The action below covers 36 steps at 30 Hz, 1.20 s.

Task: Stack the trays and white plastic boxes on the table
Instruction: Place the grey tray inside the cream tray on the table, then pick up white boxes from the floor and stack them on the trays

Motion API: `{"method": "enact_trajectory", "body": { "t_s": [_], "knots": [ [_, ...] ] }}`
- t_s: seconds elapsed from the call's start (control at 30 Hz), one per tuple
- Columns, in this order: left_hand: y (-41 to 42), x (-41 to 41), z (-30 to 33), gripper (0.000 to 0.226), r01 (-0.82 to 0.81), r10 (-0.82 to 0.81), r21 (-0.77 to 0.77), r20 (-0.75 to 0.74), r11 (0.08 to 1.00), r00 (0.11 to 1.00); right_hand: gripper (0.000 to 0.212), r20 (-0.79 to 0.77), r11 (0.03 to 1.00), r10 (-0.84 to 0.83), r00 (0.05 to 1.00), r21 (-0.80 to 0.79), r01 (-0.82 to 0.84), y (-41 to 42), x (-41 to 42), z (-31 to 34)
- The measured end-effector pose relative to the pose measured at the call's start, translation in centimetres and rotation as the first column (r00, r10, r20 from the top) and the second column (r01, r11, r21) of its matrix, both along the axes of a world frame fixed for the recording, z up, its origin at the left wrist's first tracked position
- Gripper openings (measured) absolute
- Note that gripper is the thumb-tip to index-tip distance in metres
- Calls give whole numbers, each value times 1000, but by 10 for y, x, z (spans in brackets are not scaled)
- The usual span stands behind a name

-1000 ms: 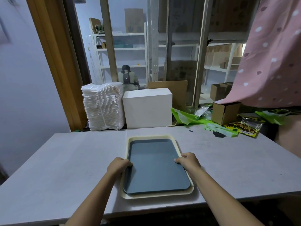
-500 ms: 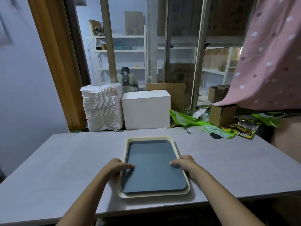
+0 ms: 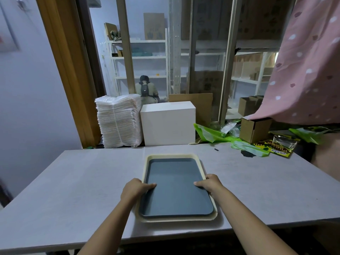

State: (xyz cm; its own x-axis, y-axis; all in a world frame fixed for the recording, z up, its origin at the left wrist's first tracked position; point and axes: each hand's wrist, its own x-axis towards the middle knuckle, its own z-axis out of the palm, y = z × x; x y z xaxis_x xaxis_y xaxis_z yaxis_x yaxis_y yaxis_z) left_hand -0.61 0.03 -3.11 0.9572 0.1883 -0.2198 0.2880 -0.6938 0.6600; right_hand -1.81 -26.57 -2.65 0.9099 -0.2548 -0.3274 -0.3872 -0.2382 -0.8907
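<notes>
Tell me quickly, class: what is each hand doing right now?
Left hand: closed on the left edge of the dark tray, fingers on top.
Right hand: closed on the dark tray's right edge. It sits nested in the cream tray.

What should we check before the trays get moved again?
1. Dark tray sits inside the cream tray: ok.
2. Left hand on the trays' left edge: ok.
3. Right hand on the right edge: ok.
4. Fingers hooked under the rim: cannot tell.
5. Bare table around the trays: ok.
6. Stack of white plastic boxes standing upright behind the table: ok.
</notes>
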Motion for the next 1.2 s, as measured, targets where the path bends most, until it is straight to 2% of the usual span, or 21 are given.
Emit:
{"method": "enact_trajectory", "body": {
  "t_s": [0.13, 0.27, 0.33, 0.4, 0.47, 0.5, 0.57, 0.67, 0.73, 0.8, 0.9, 1.0, 1.1, 1.2],
  "knots": [
    [-2, -5, 5, 48, -4, 4, 33, 13, 999, 1000, 20, -12, 1000, -19, 1000, -18, 19, 1, 1, -2],
    [-2, -14, 12, 51, 44, -47, 195, 12, 980, 999, 19, -25, 998, 12, 1000, -66, -13, 1, 2, -1],
    [1, -20, 17, 55, 91, -93, 213, 0, 973, 996, 39, -50, 994, 37, 998, -105, -42, 1, 4, 7],
    [11, -27, 25, 59, 114, -116, 212, -4, 971, 993, 52, -64, 967, 44, 997, -249, -59, 4, 0, 22],
    [28, -34, 36, 58, 98, -102, 203, 11, 974, 995, 58, -30, 842, 6, 1000, -539, -21, 12, -6, 37],
    [38, -38, 41, 55, 82, -91, 204, 35, 975, 995, 55, 40, 775, 2, 999, -632, 24, 22, -10, 45],
    [59, -52, 52, 49, 31, -55, 217, 101, 976, 993, 42, 221, 705, 99, 970, -704, 88, 56, -20, 56],
    [93, -83, 67, 46, -78, 40, 163, 223, 984, 974, 32, 431, 708, 351, 831, -703, 66, 139, -42, 68],
    [124, -112, 77, 43, -175, 128, 127, 315, 976, 941, 27, 517, 748, 485, 705, -663, -28, 204, -66, 72],
    [166, -140, 84, 40, -306, 230, 137, 401, 942, 887, 22, 549, 724, 625, 555, -674, -148, 266, -95, 71],
    [243, -190, 77, 34, -546, 447, 121, 444, 829, 777, 16, 496, 597, 795, 348, -743, -304, 350, -141, 51],
    [317, -254, 42, 26, -709, 633, 66, 398, 702, 664, 14, 418, 457, 888, 189, -774, -437, 415, -184, 16],
    [373, -322, -19, 24, -807, 771, 36, 272, 590, 576, 19, 280, 285, 955, 97, -783, -553, 460, -216, -29],
    [403, -386, -94, 24, -884, 878, 1, 123, 467, 463, 24, 65, 102, 995, 82, -768, -632, 492, -234, -86]
  ]
}}
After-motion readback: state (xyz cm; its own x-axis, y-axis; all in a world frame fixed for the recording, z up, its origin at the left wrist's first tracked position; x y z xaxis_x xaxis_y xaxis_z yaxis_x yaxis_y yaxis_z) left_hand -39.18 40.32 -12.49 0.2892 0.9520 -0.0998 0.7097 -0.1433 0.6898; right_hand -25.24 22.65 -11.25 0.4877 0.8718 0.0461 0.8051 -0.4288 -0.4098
